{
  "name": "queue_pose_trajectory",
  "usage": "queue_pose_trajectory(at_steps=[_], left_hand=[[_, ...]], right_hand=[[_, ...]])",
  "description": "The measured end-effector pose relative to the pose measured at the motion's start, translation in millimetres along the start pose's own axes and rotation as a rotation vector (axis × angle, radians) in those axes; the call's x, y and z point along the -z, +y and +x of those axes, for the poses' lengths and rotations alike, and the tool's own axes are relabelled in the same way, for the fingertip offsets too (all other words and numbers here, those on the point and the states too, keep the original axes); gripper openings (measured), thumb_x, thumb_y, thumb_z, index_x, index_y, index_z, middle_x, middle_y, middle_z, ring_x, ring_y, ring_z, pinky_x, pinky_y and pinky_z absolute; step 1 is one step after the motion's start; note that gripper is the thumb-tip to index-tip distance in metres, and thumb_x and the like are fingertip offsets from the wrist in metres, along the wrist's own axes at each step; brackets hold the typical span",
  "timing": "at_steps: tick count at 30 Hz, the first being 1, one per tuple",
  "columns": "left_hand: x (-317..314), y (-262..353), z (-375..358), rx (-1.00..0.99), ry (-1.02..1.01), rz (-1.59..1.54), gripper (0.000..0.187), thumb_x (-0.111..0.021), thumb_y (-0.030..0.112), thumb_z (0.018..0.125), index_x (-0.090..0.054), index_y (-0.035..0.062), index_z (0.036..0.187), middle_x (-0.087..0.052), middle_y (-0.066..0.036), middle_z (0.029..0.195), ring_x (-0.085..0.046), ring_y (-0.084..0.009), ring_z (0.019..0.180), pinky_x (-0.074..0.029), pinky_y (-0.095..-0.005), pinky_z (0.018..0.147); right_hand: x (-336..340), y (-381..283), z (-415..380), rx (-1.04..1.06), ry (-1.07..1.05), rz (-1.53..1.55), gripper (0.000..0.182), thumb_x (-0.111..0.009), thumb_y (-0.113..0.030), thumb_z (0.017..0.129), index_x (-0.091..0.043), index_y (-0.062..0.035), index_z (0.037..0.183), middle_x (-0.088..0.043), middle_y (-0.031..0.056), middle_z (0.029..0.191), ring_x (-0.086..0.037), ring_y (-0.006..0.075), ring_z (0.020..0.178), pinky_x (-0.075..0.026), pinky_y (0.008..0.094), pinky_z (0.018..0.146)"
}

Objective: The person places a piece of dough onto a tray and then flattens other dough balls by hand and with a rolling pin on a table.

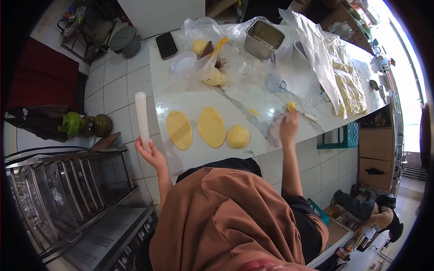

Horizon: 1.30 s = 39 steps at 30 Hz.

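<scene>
My left hand (153,155) is closed round the lower end of a smooth white rolling pin (142,118), held upright beside the table's left edge. My right hand (289,128) reaches over the table, its fingertips closed on a small yellow piece of dough (291,106). Just right of those fingers lies a thin white stick-like tool (310,117). Two flattened dough ovals, one on the left (179,130) and one in the middle (211,127), lie in a row with a rounder dough ball (238,136). A small dough scrap (253,111) sits farther back.
On the marble-patterned table (181,97) stand a metal tin (264,39), a phone (167,46), a white plastic bowl (184,61), bagged dough (216,77) and plastic sheeting (318,58). A green crate (340,136) is below right. Another person (377,217) crouches at lower right.
</scene>
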<state>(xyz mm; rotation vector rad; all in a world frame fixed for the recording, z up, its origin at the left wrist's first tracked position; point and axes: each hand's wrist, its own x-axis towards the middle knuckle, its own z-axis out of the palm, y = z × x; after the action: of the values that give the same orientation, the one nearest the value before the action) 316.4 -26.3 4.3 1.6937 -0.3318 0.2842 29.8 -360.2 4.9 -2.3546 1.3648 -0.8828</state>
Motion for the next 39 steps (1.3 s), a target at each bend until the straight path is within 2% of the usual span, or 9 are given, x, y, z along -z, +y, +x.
queue_pose_trajectory(at_steps=[8,15,17,20,23,26,30,33,39], left_hand=[[-5,0,-6,0.026,-0.023,-0.029,0.038,-0.054,0.022,0.09,-0.042,-0.0014,0.117,-0.046,-0.01,0.115,-0.045,-0.0194,0.106,-0.034,-0.0326,0.094],[-2,-2,-8,0.041,-0.029,0.002,0.037,-0.053,0.02,0.091,-0.041,-0.0015,0.118,-0.045,-0.01,0.116,-0.045,-0.0202,0.107,-0.033,-0.0335,0.094],[1,1,-6,0.031,-0.015,0.021,0.036,-0.052,0.02,0.091,-0.041,-0.0014,0.118,-0.045,-0.01,0.116,-0.045,-0.0205,0.108,-0.033,-0.0337,0.095],[4,-1,-6,0.028,0.011,0.058,0.036,-0.051,0.019,0.091,-0.041,-0.0015,0.119,-0.045,-0.011,0.117,-0.045,-0.0207,0.108,-0.033,-0.0335,0.095],[3,-8,-5,0.057,0.009,0.03,0.036,-0.051,0.019,0.091,-0.041,-0.0018,0.119,-0.046,-0.011,0.117,-0.045,-0.0207,0.108,-0.033,-0.033,0.095],[0,-10,-3,0.057,-0.014,0.016,0.036,-0.051,0.019,0.091,-0.041,-0.0019,0.119,-0.046,-0.011,0.117,-0.046,-0.0207,0.107,-0.034,-0.0327,0.094],[-4,-7,-1,0.037,-0.02,0.023,0.036,-0.052,0.019,0.091,-0.042,-0.002,0.118,-0.046,-0.011,0.116,-0.046,-0.0203,0.106,-0.034,-0.0328,0.093],[-6,-7,-4,0.041,-0.022,0.003,0.036,-0.053,0.02,0.091,-0.042,-0.0018,0.118,-0.046,-0.01,0.115,-0.045,-0.0198,0.105,-0.034,-0.0329,0.093],[-3,1,-5,0.062,-0.035,-0.004,0.037,-0.053,0.02,0.091,-0.041,-0.0015,0.118,-0.045,-0.01,0.115,-0.045,-0.0195,0.105,-0.034,-0.0328,0.093]], right_hand=[[-63,-74,-33,0.264,-0.395,-0.035,0.067,-0.047,0.01,0.065,-0.031,0.0085,0.131,-0.034,0.0253,0.135,-0.03,0.0367,0.128,-0.033,0.0381,0.103],[-25,-16,-12,0.237,-0.6,0.214,0.036,-0.049,0.007,0.071,-0.059,0.0017,0.104,-0.061,0.017,0.107,-0.058,0.0301,0.102,-0.046,0.0377,0.088],[10,-8,0,-0.089,-0.404,0.218,0.027,-0.05,0.005,0.075,-0.062,0.0004,0.099,-0.065,0.0166,0.099,-0.061,0.0304,0.095,-0.046,0.0367,0.084],[25,23,-6,-0.228,0.185,0.184,0.056,-0.056,-0.014,0.085,-0.033,-0.0026,0.134,-0.052,0.0285,0.118,-0.052,0.0396,0.109,-0.04,0.039,0.093],[3,45,-44,-0.053,-0.006,-0.484,0.073,-0.052,-0.03,0.088,-0.012,-0.0003,0.141,-0.04,0.033,0.127,-0.039,0.0451,0.12,-0.025,0.0458,0.104],[11,6,-50,-0.223,-0.273,-0.463,0.073,-0.046,-0.037,0.09,-0.013,0.0041,0.14,-0.036,0.0317,0.132,-0.032,0.0456,0.125,-0.012,0.0509,0.107],[54,-53,-19,-0.568,-0.699,-0.082,0.072,-0.043,-0.037,0.092,-0.006,0.0011,0.141,-0.046,0.0291,0.124,-0.041,0.038,0.121,-0.026,0.0449,0.104],[34,-43,-20,-0.259,-0.651,0.513,0.071,-0.041,-0.036,0.093,-0.002,-0.0024,0.142,-0.05,0.0253,0.123,-0.046,0.0333,0.118,-0.032,0.0428,0.101],[-41,-57,-22,0.415,-0.671,0.29,0.064,-0.025,-0.044,0.096,0.0,-0.0099,0.143,-0.041,0.0149,0.136,-0.042,0.0299,0.122,-0.008,0.0499,0.109]])
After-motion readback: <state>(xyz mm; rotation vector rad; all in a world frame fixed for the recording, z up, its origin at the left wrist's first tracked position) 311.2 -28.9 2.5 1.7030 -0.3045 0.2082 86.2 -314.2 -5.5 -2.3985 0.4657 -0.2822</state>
